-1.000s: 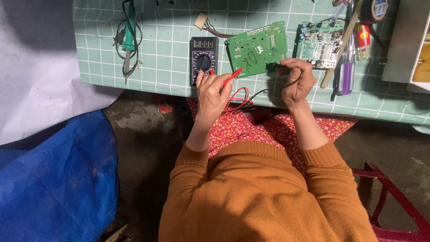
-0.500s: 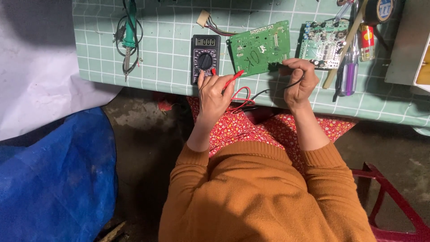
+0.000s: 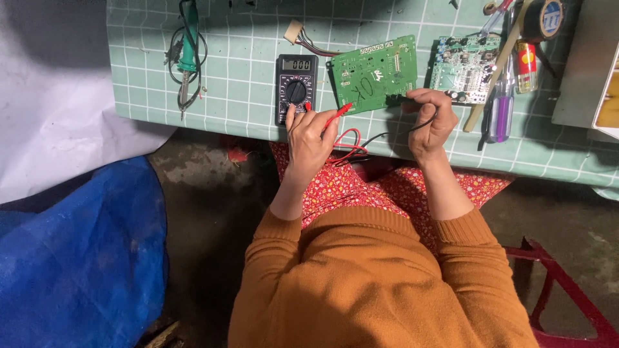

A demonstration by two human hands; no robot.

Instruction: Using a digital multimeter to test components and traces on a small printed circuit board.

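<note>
On gridded mat [image 3: 245, 51], fingers [image 3: 322, 119] pinch slim red probe [image 3: 338, 113].

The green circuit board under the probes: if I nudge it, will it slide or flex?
The green circuit board looks thin, flat and rigid, so probably little flex. It lies loose on the smooth cutting mat, so it would likely slide. The wire connector at its corner might drag along.

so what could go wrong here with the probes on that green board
The red probe in the left hand meets the green board right at its edge, so it could slip off. The board lies loose on the mat, so pressure from the black probe in the right hand might shift it. The leads hang over the lap and could snag.
</note>
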